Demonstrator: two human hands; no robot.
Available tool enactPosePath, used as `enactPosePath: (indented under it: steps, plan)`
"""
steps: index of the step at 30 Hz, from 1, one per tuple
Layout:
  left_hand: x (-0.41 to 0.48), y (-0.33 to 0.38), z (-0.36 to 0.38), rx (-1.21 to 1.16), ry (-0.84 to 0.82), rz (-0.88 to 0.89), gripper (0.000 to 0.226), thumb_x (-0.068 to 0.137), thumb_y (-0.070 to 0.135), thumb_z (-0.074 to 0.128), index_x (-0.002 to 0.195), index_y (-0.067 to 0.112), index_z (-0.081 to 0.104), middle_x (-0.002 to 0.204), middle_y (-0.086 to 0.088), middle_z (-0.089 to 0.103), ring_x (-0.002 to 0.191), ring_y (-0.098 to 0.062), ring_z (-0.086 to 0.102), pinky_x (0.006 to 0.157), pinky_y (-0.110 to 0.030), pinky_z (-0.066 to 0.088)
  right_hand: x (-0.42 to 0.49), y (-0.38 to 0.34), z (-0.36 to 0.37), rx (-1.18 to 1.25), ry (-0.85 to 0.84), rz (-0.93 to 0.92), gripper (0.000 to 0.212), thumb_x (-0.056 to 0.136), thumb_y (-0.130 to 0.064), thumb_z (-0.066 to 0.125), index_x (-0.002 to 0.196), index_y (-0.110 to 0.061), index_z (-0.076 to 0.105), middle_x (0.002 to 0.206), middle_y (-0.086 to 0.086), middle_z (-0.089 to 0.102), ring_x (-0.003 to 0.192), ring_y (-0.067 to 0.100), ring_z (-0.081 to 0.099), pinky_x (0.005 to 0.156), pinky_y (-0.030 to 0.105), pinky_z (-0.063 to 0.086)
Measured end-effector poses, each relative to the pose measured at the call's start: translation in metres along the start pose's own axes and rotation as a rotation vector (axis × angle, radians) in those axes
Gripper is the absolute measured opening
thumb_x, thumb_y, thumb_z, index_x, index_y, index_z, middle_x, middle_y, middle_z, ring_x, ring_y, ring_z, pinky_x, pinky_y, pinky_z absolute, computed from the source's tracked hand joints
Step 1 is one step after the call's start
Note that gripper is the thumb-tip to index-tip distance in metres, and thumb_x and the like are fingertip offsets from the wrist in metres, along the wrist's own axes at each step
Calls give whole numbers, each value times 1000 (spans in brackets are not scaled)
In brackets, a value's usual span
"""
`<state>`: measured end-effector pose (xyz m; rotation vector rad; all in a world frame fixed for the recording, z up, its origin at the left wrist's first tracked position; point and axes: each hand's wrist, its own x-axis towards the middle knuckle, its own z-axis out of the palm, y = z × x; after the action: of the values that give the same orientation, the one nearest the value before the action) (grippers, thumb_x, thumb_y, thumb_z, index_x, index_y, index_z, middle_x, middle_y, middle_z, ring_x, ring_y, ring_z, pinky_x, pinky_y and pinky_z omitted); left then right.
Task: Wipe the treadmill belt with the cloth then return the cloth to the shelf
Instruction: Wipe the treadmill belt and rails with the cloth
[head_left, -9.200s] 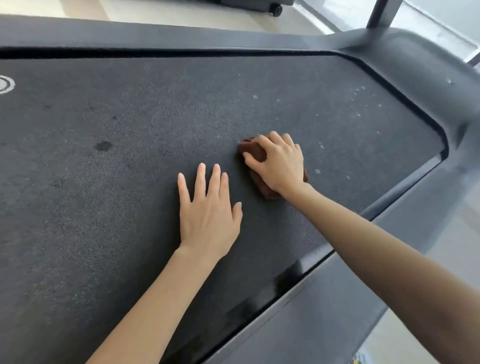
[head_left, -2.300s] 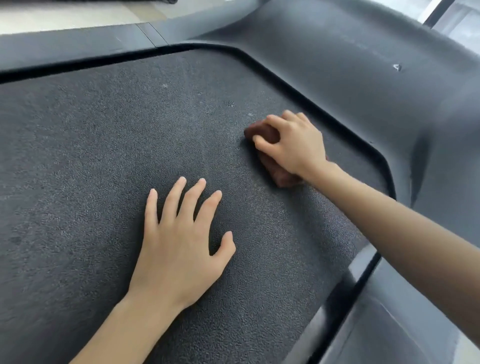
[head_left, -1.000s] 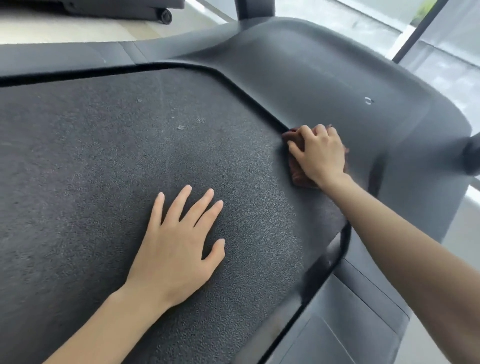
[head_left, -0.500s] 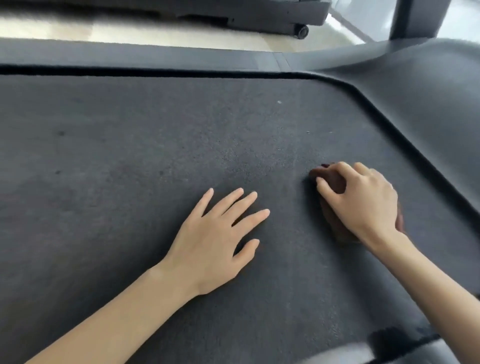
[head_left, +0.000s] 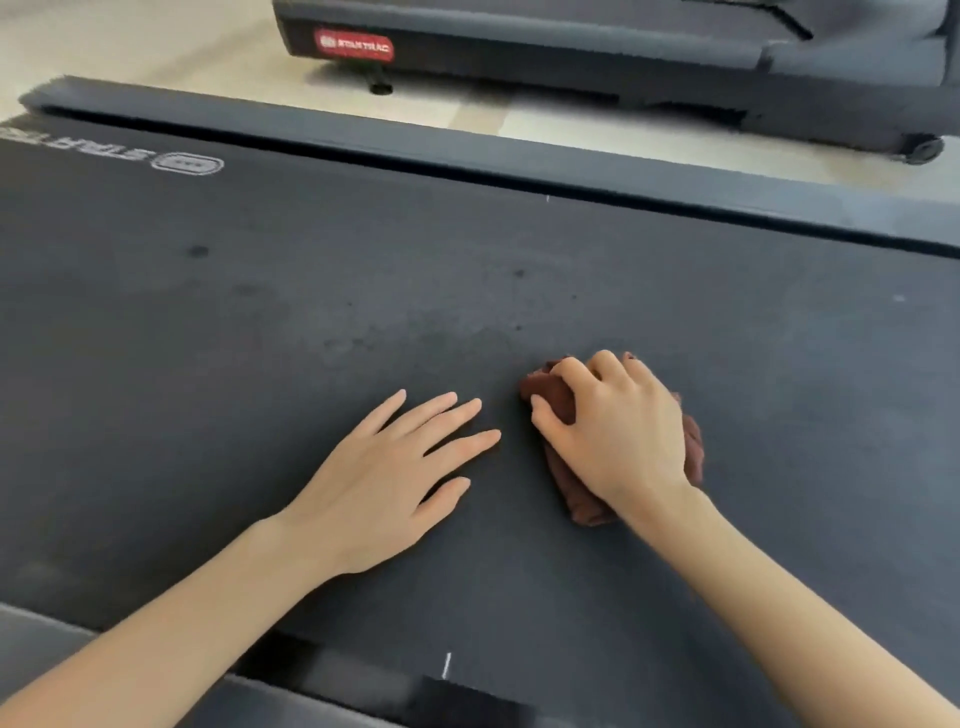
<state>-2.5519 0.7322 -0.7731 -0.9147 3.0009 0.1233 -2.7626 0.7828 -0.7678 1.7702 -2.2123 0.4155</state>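
Note:
The dark grey treadmill belt (head_left: 260, 322) fills most of the head view and carries a few dark spots and faint smudges. My right hand (head_left: 618, 436) presses a bunched brown cloth (head_left: 576, 499) down on the belt, right of centre, fingers curled over it. Flat on the belt just to its left lies my left hand (head_left: 395, 478), fingers spread and holding nothing. No shelf is in view.
The far side rail (head_left: 467, 150) borders the belt, and the near side rail (head_left: 41, 649) shows at the bottom left. Beyond a strip of pale floor (head_left: 156, 47) stands a second treadmill (head_left: 623, 57) with a red label.
My right hand has slid the cloth left along the belt, away from the motor cover end. The view has swung left, so the belt logo and the second treadmill now show.

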Motion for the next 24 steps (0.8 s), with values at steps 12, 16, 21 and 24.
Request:
enactPosePath:
  steps: [12,16,21,24]
  plan:
    - [-153,-212,-6,-24,66,-300,53,93,50,7,144,45,17,154,20,9,143,-1,4,118,-33,5,86,-215,54,15,17,-127,31,84,-44,57,88,-14,65,79,9,60,74,33,55,56,29,24]
    - [-179,-271,-8,-68,92,-302,46,99,43,25,145,42,21,155,18,12,143,-3,4,118,-36,4,114,-293,74,-1,9,-92,34,87,-44,52,93,-13,62,85,10,59,80,34,55,58,31,25]
    - [-206,-338,-10,-92,100,-308,47,98,42,24,145,42,19,156,18,9,144,-4,1,118,-36,2,139,-364,89,-25,-23,-31,36,88,-44,51,99,-12,61,91,13,60,84,36,54,63,33,27]
    - [-239,-387,-15,-108,83,-345,48,98,42,24,146,42,17,156,18,7,144,-4,-1,117,-37,3,147,-399,92,-21,-37,8,34,87,-43,54,97,-12,64,87,12,60,79,35,54,62,32,28]
